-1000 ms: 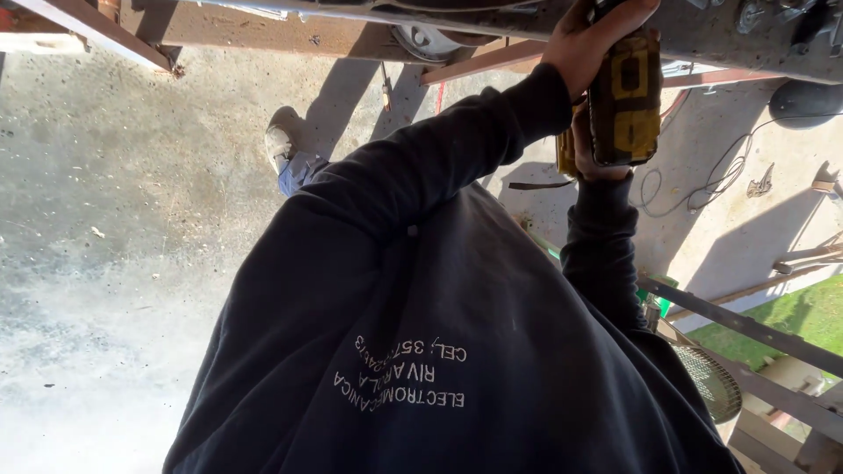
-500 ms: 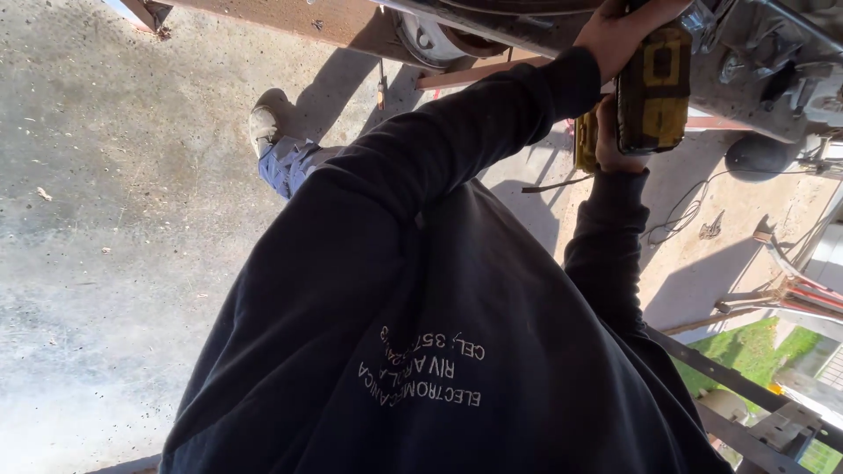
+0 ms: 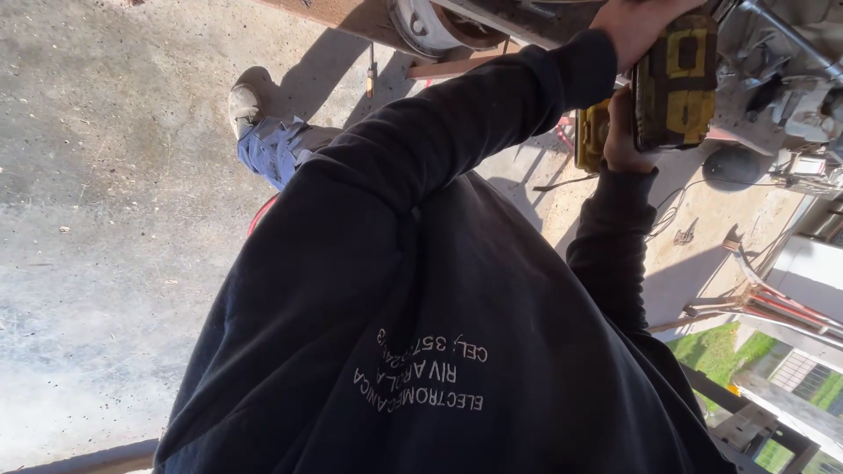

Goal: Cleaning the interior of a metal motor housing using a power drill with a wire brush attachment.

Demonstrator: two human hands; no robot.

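Two hands on one tool, both up at the top right of the view. Cordless power tool (image 3: pixel 676 83), yellow and black body, is held against the grey machinery (image 3: pixel 781 79) at the frame's upper right corner.

Left hand (image 3: pixel 645 26): on the upper end of the tool, fingers curled over it, gripping. Part of the hand is cut by the frame edge, so fingertip positions can't be confirmed. Its dark sleeve (image 3: pixel 457 132) runs diagonally across the view from the shoulder.

Right hand (image 3: pixel 615 132): just below and to the left of the tool body, fingers closed around the handle section. A yellow part of the tool shows just beside the knuckles. The working end is hidden by hands and machinery; can't tell what it engages.

Surroundings:
- dark sweatshirt (image 3: pixel 421 333) fills the lower half of the view
- blue trouser leg (image 3: pixel 277 149) and light shoe (image 3: pixel 243 101) on the concrete floor (image 3: pixel 105 219), upper left
- round metal drum (image 3: pixel 430 26) at top centre, beside a brown beam (image 3: pixel 334 13)
- loose cable (image 3: pixel 667 211) on the ground under the right forearm
- patch of grass (image 3: pixel 720 351) at lower right, well apart from the hands
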